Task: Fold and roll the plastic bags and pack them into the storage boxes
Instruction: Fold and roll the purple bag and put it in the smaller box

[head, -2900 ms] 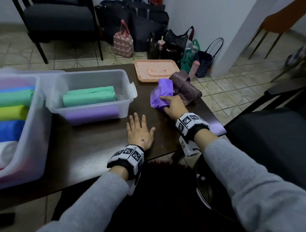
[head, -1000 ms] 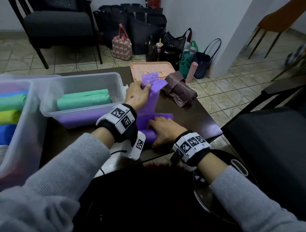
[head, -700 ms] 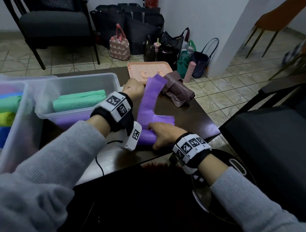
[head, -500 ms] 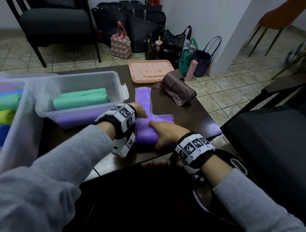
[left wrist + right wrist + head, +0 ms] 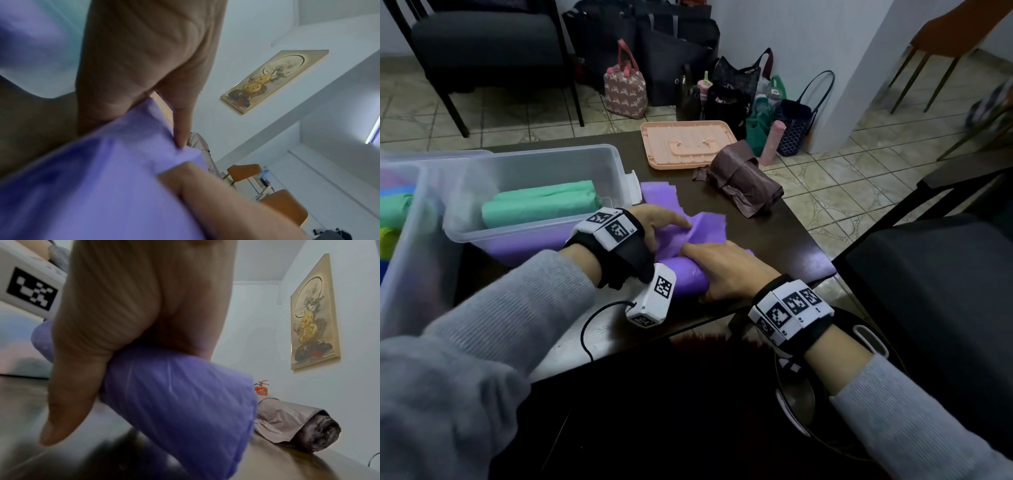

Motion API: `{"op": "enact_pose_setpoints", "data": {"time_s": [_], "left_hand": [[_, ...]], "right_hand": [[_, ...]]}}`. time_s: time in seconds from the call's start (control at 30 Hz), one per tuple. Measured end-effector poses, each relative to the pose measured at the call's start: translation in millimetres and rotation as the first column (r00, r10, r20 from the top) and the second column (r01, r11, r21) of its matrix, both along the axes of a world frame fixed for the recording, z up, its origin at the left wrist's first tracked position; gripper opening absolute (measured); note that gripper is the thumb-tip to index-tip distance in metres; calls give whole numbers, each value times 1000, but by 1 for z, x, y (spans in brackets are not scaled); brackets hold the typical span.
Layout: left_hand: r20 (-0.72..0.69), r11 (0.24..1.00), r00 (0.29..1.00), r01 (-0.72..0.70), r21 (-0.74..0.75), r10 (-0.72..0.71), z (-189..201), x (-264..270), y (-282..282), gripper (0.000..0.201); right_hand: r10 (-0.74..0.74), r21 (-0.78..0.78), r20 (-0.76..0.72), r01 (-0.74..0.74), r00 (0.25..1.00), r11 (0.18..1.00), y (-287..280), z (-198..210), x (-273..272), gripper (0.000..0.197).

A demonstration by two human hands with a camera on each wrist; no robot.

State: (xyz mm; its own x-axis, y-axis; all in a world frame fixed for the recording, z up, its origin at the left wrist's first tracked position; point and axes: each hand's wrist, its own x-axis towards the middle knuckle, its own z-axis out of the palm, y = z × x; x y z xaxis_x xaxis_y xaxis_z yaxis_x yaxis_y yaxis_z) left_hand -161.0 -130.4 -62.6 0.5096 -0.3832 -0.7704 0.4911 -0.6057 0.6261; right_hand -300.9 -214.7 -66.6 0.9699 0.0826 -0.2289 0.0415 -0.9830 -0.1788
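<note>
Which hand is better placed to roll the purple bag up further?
Probably the right hand: it grips the rolled end of the purple bag, while the left hand only presses the flat, unrolled part ahead of it.

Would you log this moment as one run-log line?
step: roll | left hand: presses purple bag | right hand: grips rolled end | box: green rolls inside
</note>
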Motion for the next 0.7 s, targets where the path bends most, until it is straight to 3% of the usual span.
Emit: {"op": "enact_pose_setpoints", "data": {"time_s": [0.07,0.17,0.27,0.33,0.43,0.57,0.7], "left_hand": [[-56,998,996,-64,-20,63,2,2,-3,24],[11,979,987,-160,-128,163,9,2,-7,22],[94,924,948,-271,-270,305,15,7,-12,41],[117,898,921,-325,-296,372,19,12,-16,49],[216,864,864,-369,-341,454,23,23,-24,78],[258,825,811,-409,-391,525,38,35,-28,68],[411,894,812,-280,-350,415,44,46,-30,63]], "right_hand": [[8,-4,-9,-8,1000,1000,-1,1,-3,62],[12,-8,-27,-12,1000,1000,-2,1,-6,64],[17,-20,-41,-18,999,1000,-3,-1,-8,56],[21,-27,-56,-23,998,999,-4,-3,-8,52],[16,-36,-97,-19,995,999,-5,-4,-8,50],[-9,-4,-149,8,989,1000,-5,-3,-9,45],[-17,9,-198,20,980,1000,-5,-3,-6,49]]}}
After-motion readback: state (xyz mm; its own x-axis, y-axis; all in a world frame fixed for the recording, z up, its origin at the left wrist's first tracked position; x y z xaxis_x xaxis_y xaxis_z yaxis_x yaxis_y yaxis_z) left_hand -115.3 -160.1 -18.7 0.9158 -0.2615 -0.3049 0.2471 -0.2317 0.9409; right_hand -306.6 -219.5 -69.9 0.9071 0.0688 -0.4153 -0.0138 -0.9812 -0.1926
